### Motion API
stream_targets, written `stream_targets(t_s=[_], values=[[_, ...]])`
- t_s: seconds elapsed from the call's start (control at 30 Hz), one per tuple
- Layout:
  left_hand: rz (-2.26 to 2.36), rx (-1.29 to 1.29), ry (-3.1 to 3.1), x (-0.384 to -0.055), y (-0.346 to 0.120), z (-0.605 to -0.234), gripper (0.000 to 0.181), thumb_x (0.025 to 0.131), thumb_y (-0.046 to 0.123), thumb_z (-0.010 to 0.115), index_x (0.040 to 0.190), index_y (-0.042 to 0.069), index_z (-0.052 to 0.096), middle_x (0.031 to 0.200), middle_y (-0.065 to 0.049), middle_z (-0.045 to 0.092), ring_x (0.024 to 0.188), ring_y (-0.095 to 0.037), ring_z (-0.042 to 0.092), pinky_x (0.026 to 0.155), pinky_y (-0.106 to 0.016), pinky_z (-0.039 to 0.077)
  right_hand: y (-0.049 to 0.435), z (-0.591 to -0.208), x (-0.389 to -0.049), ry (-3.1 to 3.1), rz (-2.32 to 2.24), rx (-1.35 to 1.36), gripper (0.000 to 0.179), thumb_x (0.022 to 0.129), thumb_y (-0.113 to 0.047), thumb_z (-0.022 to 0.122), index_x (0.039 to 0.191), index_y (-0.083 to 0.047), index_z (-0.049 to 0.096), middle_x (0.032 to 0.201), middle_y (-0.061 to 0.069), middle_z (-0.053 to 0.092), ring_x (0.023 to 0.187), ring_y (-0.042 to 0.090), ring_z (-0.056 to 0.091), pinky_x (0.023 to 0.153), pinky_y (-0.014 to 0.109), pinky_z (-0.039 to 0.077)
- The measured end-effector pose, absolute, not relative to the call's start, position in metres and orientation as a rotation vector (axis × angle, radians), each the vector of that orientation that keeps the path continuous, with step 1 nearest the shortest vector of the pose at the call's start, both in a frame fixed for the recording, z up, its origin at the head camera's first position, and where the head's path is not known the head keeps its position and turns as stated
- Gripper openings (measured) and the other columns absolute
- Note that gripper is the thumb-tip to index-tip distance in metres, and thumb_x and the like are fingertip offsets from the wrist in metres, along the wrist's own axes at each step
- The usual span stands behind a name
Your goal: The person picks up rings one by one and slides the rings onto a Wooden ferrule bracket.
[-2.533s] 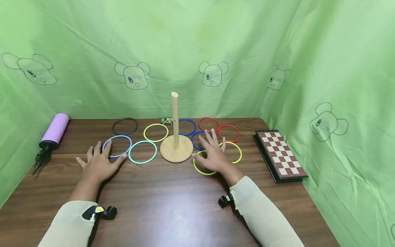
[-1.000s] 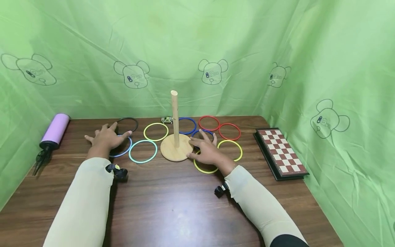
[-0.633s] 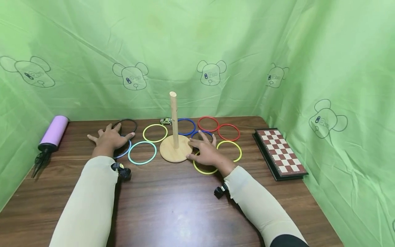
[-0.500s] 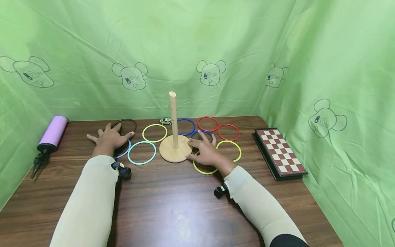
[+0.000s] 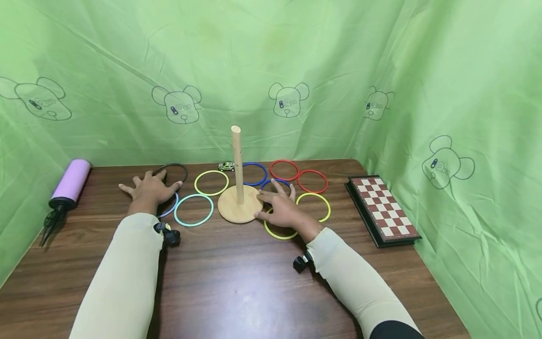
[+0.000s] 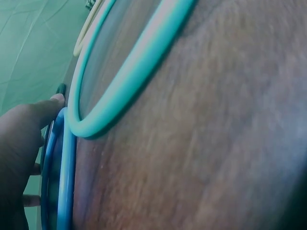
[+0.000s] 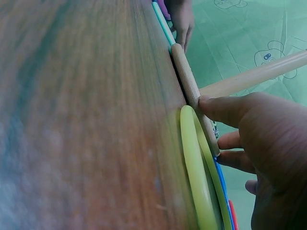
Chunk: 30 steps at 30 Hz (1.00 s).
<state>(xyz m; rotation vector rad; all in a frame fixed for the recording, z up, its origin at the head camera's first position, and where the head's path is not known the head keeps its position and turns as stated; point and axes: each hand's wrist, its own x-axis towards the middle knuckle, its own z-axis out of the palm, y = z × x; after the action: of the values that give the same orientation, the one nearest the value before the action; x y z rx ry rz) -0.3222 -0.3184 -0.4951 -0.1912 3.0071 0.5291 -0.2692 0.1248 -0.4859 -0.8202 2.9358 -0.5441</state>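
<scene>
A wooden peg (image 5: 238, 165) stands upright on a round base (image 5: 230, 212) in the head view. At that base's right edge are my right hand's (image 5: 281, 205) thumb and fingertips, and the right wrist view shows the thumb (image 7: 211, 106) against its rim. Beneath this hand lies a yellow ring (image 5: 281, 238), partly hidden. With fingers spread, my left hand (image 5: 150, 190) reaches over a black ring (image 5: 174, 164) and covers much of a light blue ring (image 5: 174, 206). In the left wrist view its thumb (image 6: 41, 111) is beside the black ring; a turquoise ring (image 6: 136, 64) lies nearer the camera.
Flat on the table (image 5: 220, 282) are also a pale yellow ring (image 5: 211, 171), two dark blue rings, two red rings and another yellow ring (image 5: 313, 194). A toy car (image 5: 226, 166) sits behind the peg. A purple pump (image 5: 72, 181) lies left, a chessboard (image 5: 384, 207) right.
My left hand has moved forward and right, from the light blue ring to the black one. My right hand has shifted left to the base's edge. Over the last half second both hardly move.
</scene>
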Motion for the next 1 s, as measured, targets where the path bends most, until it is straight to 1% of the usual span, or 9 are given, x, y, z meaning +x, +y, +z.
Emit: stream_targets(t_s=[0.13, 0.3, 0.43, 0.63, 0.8, 1.0], values=[[0.502, -0.175, 3.031, -0.322, -0.32, -0.494, 0.102, 0.101, 0.081, 0.045, 0.171, 0.008, 0.033, 0.164, -0.046, 0.024, 0.152, -0.08, 0.008, 0.11, -0.098, -0.012, 0.125, -0.485, -0.269, 2.934, -0.546, -0.822, 0.066, 0.099, -0.054, 0.077, 0.155, -0.022, 0.064, 0.167, -0.004, 0.055, 0.173, 0.037, 0.012, 0.125, 0.086, 0.0], [0.528, -0.151, 3.072, -0.321, -0.321, -0.494, 0.098, 0.102, 0.077, 0.051, 0.168, 0.006, 0.04, 0.16, -0.046, 0.03, 0.152, -0.075, 0.013, 0.115, -0.095, -0.009, 0.124, -0.485, -0.27, 2.934, -0.531, -0.826, 0.066, 0.1, -0.055, 0.076, 0.155, -0.022, 0.064, 0.167, -0.004, 0.055, 0.173, 0.037, 0.012, 0.125, 0.086, 0.0], [0.584, -0.128, 3.136, -0.319, -0.321, -0.493, 0.095, 0.101, 0.076, 0.055, 0.165, 0.007, 0.045, 0.161, -0.044, 0.032, 0.151, -0.072, 0.02, 0.118, -0.093, -0.006, 0.124, -0.486, -0.27, 2.941, -0.514, -0.827, 0.065, 0.1, -0.055, 0.076, 0.155, -0.023, 0.064, 0.167, -0.005, 0.055, 0.173, 0.036, 0.013, 0.126, 0.086, 0.001], [0.673, -0.094, 3.218, -0.312, -0.32, -0.492, 0.091, 0.1, 0.075, 0.06, 0.164, 0.011, 0.05, 0.168, -0.039, 0.031, 0.152, -0.067, 0.025, 0.123, -0.089, -0.002, 0.123, -0.485, -0.271, 2.936, -0.511, -0.836, 0.065, 0.1, -0.056, 0.075, 0.155, -0.023, 0.064, 0.168, -0.004, 0.055, 0.173, 0.037, 0.012, 0.125, 0.086, 0.001], [0.727, -0.025, 3.295, -0.307, -0.316, -0.491, 0.088, 0.099, 0.073, 0.064, 0.163, 0.014, 0.053, 0.167, -0.036, 0.036, 0.149, -0.065, 0.032, 0.127, -0.085, 0.005, 0.124, -0.485, -0.27, 2.94, -0.52, -0.832, 0.065, 0.1, -0.055, 0.076, 0.155, -0.022, 0.064, 0.167, -0.003, 0.055, 0.173, 0.038, 0.013, 0.126, 0.086, 0.001], [0.895, 0.073, 3.4, -0.3, -0.307, -0.485, 0.079, 0.097, 0.062, 0.074, 0.156, 0.012, 0.062, 0.162, -0.034, 0.045, 0.146, -0.061, 0.04, 0.127, -0.082, 0.012, 0.125, -0.485, -0.268, 2.951, -0.499, -0.816, 0.067, 0.1, -0.057, 0.075, 0.156, -0.023, 0.063, 0.167, -0.003, 0.056, 0.173, 0.039, 0.012, 0.125, 0.086, 0.003]])
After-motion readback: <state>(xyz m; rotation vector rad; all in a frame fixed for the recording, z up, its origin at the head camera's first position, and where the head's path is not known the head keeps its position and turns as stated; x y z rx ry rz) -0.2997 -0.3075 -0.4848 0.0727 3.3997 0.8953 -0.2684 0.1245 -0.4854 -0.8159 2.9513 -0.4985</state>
